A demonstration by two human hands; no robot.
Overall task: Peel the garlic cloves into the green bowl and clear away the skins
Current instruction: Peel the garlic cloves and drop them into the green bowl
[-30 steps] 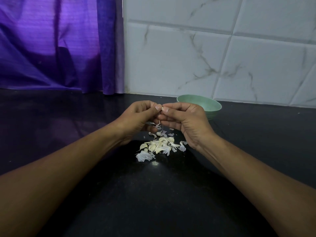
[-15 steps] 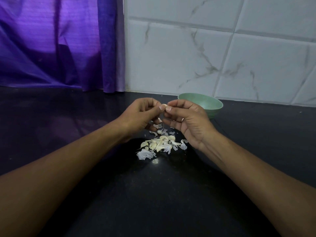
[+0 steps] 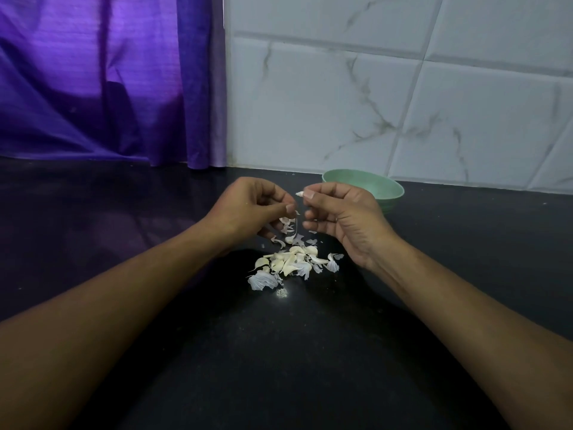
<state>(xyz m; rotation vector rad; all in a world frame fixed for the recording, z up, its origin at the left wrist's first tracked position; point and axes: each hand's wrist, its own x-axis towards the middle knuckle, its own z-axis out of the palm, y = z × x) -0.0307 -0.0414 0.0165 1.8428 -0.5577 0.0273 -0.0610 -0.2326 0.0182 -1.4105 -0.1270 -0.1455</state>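
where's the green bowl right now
In the head view, the green bowl sits on the dark counter, right of centre, near the tiled wall and just behind the right hand.

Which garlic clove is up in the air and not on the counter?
The small white clove pinched by the right hand, near the green bowl. The others lie in the pile on the black counter. The left hand pinches only skin.
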